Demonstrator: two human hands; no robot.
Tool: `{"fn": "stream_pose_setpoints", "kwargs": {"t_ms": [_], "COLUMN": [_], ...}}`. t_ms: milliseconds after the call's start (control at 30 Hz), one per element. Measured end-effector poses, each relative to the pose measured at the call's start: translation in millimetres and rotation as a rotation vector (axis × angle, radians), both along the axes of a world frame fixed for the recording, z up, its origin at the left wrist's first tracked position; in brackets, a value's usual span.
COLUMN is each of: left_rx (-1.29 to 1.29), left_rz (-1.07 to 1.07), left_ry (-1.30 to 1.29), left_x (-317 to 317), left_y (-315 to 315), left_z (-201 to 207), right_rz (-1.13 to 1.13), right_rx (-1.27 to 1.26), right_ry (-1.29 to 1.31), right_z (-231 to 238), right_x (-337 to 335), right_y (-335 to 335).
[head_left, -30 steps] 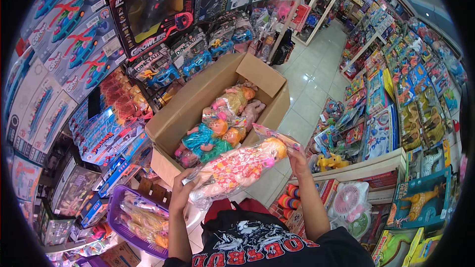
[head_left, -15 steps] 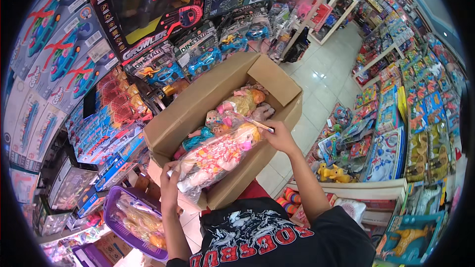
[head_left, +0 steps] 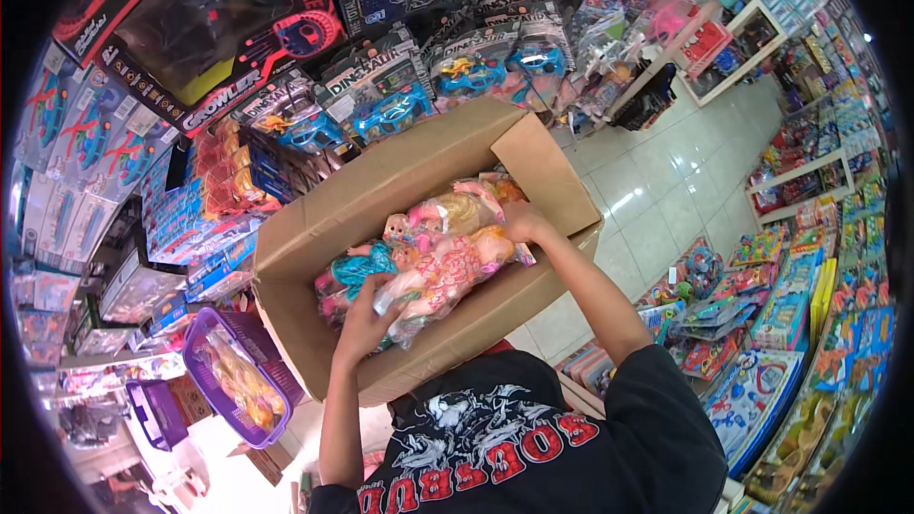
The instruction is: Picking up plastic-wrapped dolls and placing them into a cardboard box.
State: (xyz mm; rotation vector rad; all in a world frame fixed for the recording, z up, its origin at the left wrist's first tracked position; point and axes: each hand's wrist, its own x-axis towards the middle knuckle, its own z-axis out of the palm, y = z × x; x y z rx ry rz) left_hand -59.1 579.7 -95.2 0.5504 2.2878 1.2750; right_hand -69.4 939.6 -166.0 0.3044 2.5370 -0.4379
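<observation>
A bagged doll (head_left: 446, 271) in a red-and-white floral dress lies slantwise inside an open cardboard box (head_left: 314, 228), among other dolls. My left hand (head_left: 366, 322) grips its clear wrapping at the foot end, beside a white shoe. At the head end my right hand (head_left: 528, 223) is closed on the wrapping by the blonde hair, its fingertips partly hidden. Just behind lie a doll in a turquoise dress (head_left: 375, 263) and one in a gold dress (head_left: 455, 213), both in clear plastic.
A purple basket (head_left: 198, 362) holding bagged dolls stands left of the box. Hanging toy packs (head_left: 386, 100) and a large boxed toy (head_left: 205, 33) line the far side. A tiled aisle (head_left: 633, 195) runs off to the right, past shelves of toys (head_left: 762, 324).
Both hands have lowered the floral-dress doll from above the box's near rim into the box, onto the other dolls. The view has shifted, so the basket and shelves sit differently.
</observation>
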Motion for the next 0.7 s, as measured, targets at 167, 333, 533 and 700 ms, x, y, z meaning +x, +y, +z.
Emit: {"fn": "stream_pose_setpoints", "kwargs": {"t_ms": [167,333,533,700], "left_rx": [-0.032,-0.179,-0.371,-0.411], "left_rz": [-0.207,-0.325,-0.417,-0.488], "left_ry": [-0.038,-0.009,-0.027,-0.024], "left_x": [-7,-19,-13,-21], "left_y": [32,61,94,94], "left_z": [-70,-106,-128,-125], "right_rz": [0.035,0.132,0.313,0.410], "right_rx": [0.255,0.364,0.426,0.492], "right_ry": [-0.070,-0.105,-0.119,-0.108], "right_z": [17,6,-21,-44], "right_x": [-9,-18,-22,-33], "right_y": [13,22,37,45]}}
